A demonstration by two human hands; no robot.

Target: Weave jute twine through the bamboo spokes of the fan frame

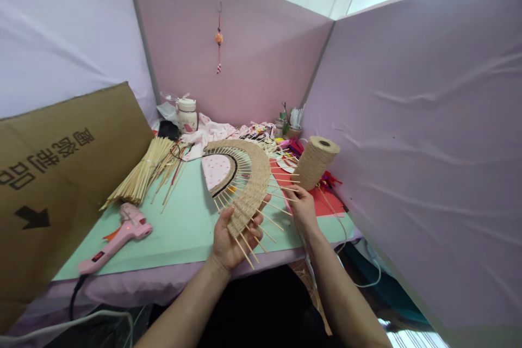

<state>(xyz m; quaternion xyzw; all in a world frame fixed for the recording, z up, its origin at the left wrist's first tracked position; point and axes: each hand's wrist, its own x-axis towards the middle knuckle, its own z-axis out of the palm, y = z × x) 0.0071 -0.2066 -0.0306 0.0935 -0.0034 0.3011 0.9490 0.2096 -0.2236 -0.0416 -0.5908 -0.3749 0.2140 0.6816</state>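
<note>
Left hand (224,239) is clamped on the fan (253,193); band (260,166) seems woven, stick tips (271,221) bare; right hand's (303,207) grip is unclear.

A carton (87,168) printed with dark characters and an arrow (33,217) stands along the left of the green mat (179,239). Near it lies a pink glue gun (118,240), its black cord (74,296) dropping past the table edge; just behind is a bundle of sticks (141,171). At the back, a white lidded bottle (187,116) stands between a black item (168,130) and a pink cloth (214,131). The colourful heap (261,130) beside the cloth may be beads, though it is too cluttered to tell. A pendant (219,38) hangs against the pink wall (269,49). Towards the right corner are a pot (292,132) and a red sheet (326,204).
</note>
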